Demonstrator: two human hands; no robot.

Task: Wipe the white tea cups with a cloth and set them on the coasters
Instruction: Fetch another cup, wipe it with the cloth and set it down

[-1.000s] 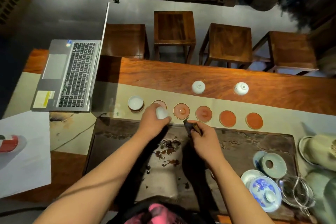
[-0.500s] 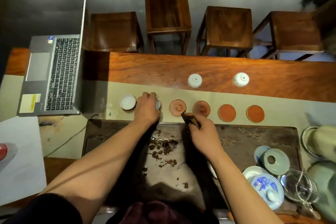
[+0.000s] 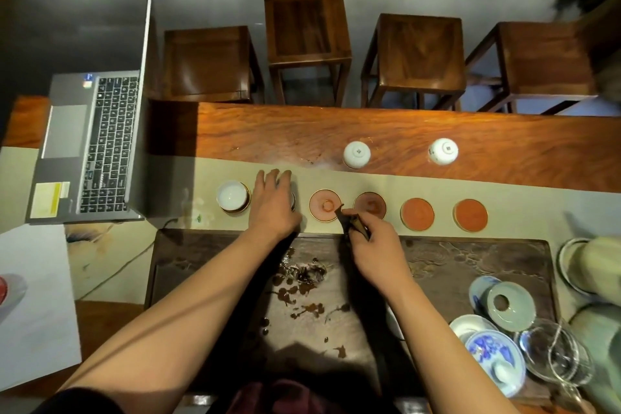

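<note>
A row of round coasters lies on the beige runner (image 3: 524, 212). The leftmost carries an upright white cup (image 3: 233, 196). My left hand (image 3: 272, 205) lies over the second coaster, fingers stretched past a cup whose rim (image 3: 293, 202) just shows at the hand's right edge. To its right, the other coasters (image 3: 417, 213) are bare. My right hand (image 3: 373, 252) pinches a dark cloth (image 3: 351, 222) near the third coaster (image 3: 323, 205). Two white cups (image 3: 357, 154) (image 3: 443, 151) stand upside down on the wood behind.
An open laptop (image 3: 90, 144) sits at the left, with white paper (image 3: 30, 296) below it. The dark tea tray (image 3: 453, 259) in front holds wet tea leaves (image 3: 302, 276), blue-and-white lids (image 3: 494, 353) and a glass pitcher (image 3: 554, 353). Wooden stools (image 3: 307, 27) stand beyond the table.
My left hand carried the cup forward and lowered it onto the second coaster; its fingers now reach past the cup. My right hand stayed in place with the cloth.
</note>
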